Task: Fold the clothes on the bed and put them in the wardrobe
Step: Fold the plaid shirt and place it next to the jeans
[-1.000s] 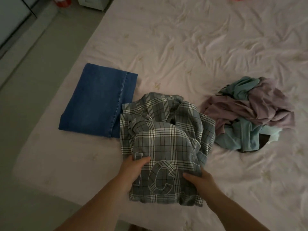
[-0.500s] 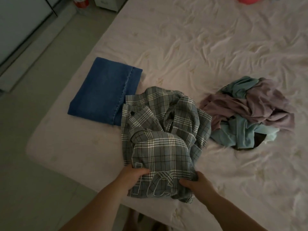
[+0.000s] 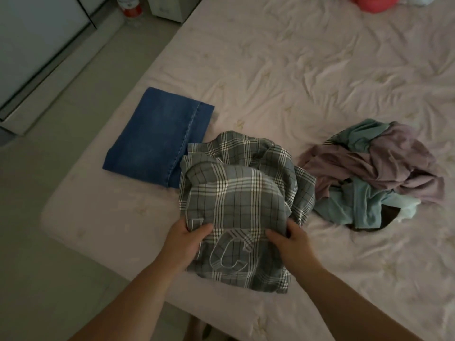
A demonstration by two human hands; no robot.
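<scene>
A grey plaid shirt with large outlined letters lies bunched near the bed's front edge. My left hand grips its left side, thumb on top of the cloth. My right hand grips its right side in the same way. Folded blue jeans lie flat just left of the shirt and touch it. To the right, a loose heap of mauve and teal clothes sits on the pink sheet of the bed.
Grey floor runs along the bed's left side. A pale cabinet front stands at the far left, with a red-and-white container and a white box beside it. Something red lies at the bed's far end.
The view has shifted slightly, bringing the clothes a little lower and to the right. Both hands keep their hold on the plaid shirt's sides, and its upper part now lies more bunched.
</scene>
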